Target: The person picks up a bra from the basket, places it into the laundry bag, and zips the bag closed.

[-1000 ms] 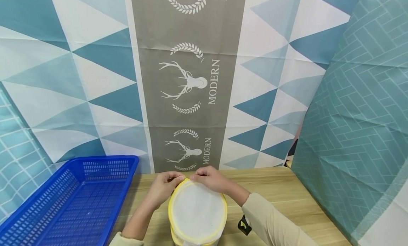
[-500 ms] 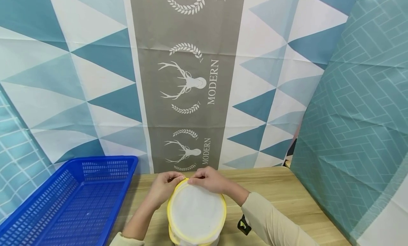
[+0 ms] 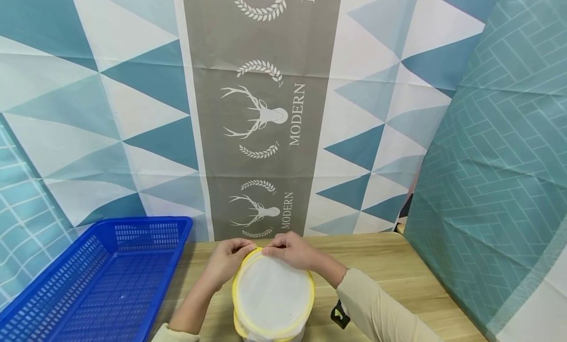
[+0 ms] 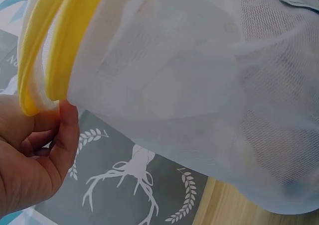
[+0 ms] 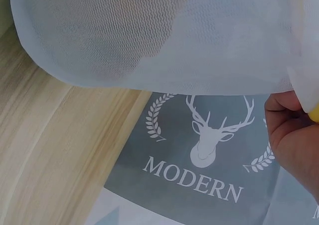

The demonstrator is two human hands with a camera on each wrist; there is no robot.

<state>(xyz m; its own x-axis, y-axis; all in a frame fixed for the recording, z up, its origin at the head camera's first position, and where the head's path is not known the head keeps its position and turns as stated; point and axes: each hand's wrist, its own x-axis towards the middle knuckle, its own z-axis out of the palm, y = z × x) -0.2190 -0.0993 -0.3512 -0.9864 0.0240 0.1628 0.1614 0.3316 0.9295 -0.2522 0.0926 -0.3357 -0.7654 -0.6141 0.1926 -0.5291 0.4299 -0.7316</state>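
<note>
A white mesh laundry bag with yellow trim stands on the table, its round top facing up in the head view. My left hand pinches the yellow edge at the far side of the top. Just to its right, my right hand holds the same edge between thumb and fingers. The left wrist view shows two yellow trim bands above the left hand, a gap between them. Through the mesh side, in the right wrist view, something darker shows dimly; its kind is unclear.
A blue perforated plastic basket sits to the left. Patterned cloth hangs behind the wooden table, and teal cloth hangs at the right. A small black item with a yellow-green mark lies beside the right sleeve.
My right fingertips have shifted slightly left along the edge, closer to the left hand. The left hand keeps its place, and the bag top has barely moved.
</note>
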